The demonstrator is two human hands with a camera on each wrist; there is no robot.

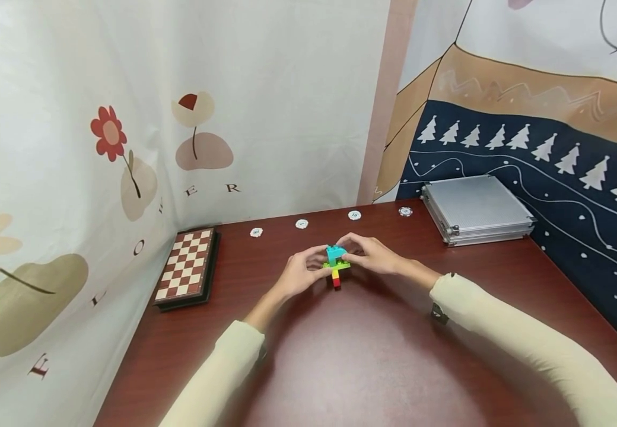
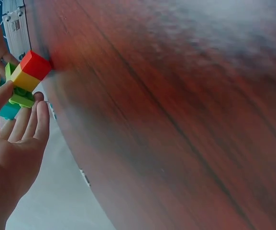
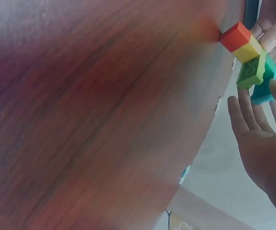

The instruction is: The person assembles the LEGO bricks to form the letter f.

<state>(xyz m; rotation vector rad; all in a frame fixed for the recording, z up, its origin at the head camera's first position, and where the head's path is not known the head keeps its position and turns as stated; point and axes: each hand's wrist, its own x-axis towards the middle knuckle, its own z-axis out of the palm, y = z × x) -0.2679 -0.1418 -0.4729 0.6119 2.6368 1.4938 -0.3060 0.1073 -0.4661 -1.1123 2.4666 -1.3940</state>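
A small stack of toy building bricks stands upright on the wooden table point(image 1: 362, 356), between both hands. From the bottom it has a red brick point(image 2: 35, 65), a yellow brick point(image 3: 248, 51), a wider lime green brick point(image 3: 250, 72) and turquoise bricks point(image 1: 334, 255) on top. My left hand point(image 1: 300, 274) holds the stack from the left, its thumb near the yellow and lime bricks. From the right, my right hand point(image 1: 374, 255) grips the turquoise part, with the thumb on the near side and the fingers behind. The fingertips behind the bricks are partly hidden.
A folded chessboard box point(image 1: 187, 267) lies at the table's left edge. Several poker chips, including a white chip point(image 1: 256, 232), line the back edge. At the back right is a silver metal case point(image 1: 479, 204). Printed curtains point(image 1: 287, 107) hang behind the table.
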